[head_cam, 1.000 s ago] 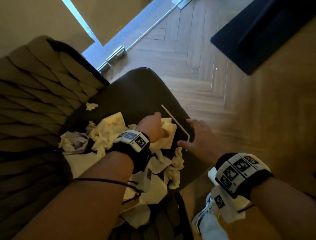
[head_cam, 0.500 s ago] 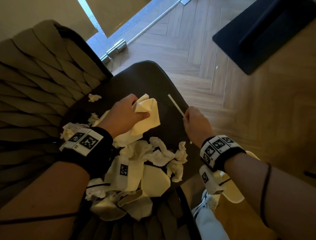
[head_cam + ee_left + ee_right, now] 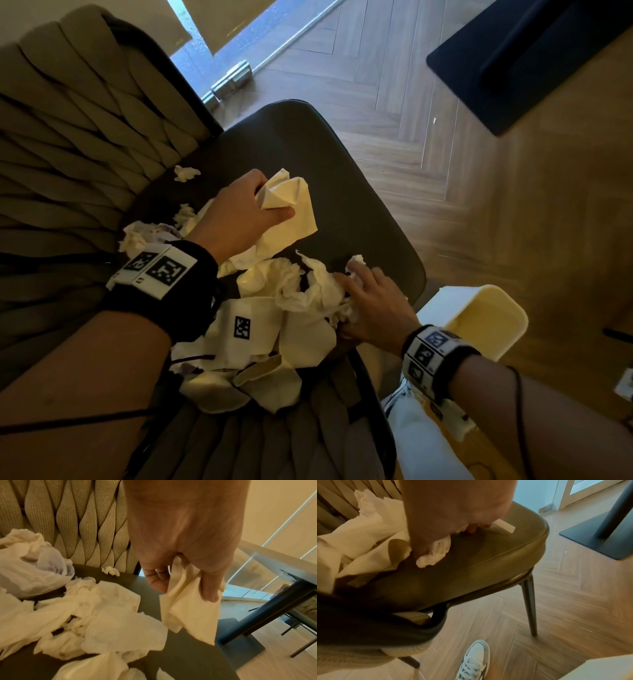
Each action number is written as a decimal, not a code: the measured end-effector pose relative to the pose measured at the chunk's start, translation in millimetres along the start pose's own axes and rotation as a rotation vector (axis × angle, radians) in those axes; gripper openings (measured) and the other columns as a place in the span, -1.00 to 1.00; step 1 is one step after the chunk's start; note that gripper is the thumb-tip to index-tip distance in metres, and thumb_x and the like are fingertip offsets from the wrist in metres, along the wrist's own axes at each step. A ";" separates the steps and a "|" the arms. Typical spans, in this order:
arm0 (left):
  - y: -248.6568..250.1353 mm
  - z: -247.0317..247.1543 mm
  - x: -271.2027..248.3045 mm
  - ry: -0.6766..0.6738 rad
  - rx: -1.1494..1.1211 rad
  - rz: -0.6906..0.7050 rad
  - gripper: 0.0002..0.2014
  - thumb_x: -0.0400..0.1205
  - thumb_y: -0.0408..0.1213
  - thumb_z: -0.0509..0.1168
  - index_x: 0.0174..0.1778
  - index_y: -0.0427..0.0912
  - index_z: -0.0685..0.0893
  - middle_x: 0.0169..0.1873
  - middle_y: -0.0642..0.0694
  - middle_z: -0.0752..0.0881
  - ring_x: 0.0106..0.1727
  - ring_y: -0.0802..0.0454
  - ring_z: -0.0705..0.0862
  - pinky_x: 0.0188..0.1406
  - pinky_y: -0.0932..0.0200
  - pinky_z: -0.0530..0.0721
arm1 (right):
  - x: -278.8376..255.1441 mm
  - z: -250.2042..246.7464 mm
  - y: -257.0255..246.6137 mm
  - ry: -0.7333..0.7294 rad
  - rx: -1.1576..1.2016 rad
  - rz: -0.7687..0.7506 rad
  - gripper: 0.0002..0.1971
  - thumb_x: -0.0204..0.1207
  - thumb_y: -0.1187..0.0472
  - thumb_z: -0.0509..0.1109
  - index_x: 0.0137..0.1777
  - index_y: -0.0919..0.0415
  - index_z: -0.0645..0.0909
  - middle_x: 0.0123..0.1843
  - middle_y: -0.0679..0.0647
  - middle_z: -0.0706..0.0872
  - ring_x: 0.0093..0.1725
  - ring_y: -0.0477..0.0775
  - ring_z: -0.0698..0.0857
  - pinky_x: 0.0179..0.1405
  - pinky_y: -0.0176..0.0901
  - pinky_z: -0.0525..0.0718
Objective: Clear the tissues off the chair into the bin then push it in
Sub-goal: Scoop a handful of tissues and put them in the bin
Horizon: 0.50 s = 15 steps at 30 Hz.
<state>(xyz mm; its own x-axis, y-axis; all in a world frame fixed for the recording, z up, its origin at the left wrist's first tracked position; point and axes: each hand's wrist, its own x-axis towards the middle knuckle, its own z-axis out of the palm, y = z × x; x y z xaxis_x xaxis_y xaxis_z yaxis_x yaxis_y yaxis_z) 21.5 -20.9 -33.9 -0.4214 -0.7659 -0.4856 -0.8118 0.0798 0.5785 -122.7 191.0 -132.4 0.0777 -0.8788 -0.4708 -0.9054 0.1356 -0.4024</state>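
A dark chair seat [image 3: 346,178] carries a pile of crumpled white tissues [image 3: 274,329] [image 3: 89,618] [image 3: 359,540]. My left hand [image 3: 274,205] [image 3: 183,588] grips one folded tissue [image 3: 291,209] [image 3: 190,616], lifted just above the seat. My right hand [image 3: 359,294] [image 3: 471,530] is down on the pile's right side by the seat edge. Its fingers curl round a crumpled tissue [image 3: 318,291] [image 3: 435,555], and a white paper strip [image 3: 505,526] pokes out of them. An open cream bin [image 3: 479,325] stands on the floor right of the chair, beside my right wrist.
The woven beige backrest [image 3: 68,137] [image 3: 77,520] wraps the seat's left and near sides. A small tissue scrap [image 3: 185,173] lies by it. A black table base [image 3: 534,54] [image 3: 599,531] stands on the herringbone wood floor ahead. My shoe [image 3: 474,660] is below the seat.
My right hand has come back from the seat's right edge, strip in its fingers, down onto the tissue pile. The left hand still holds its tissue up. The bin has come into view.
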 end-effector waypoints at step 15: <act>43.8 19.8 -15.3 -0.018 0.063 0.039 -0.71 0.53 -0.05 0.42 0.02 -0.04 0.49 -0.23 0.13 0.55 -0.19 0.22 0.55 -0.34 0.29 0.44 | -16.1 -39.8 7.4 0.182 0.189 -0.073 -0.62 0.49 0.05 0.37 0.26 0.15 0.48 0.12 0.07 0.55 0.01 0.02 0.50 -0.10 -0.12 0.63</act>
<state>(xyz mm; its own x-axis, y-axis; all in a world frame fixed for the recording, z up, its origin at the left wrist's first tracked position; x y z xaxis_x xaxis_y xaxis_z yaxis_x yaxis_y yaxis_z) -15.6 6.9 -14.1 -0.4597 -0.7499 -0.4757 -0.8183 0.1496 0.5550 -147.2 188.0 -96.6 0.0476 -0.9548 -0.2933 -0.8048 0.1372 -0.5775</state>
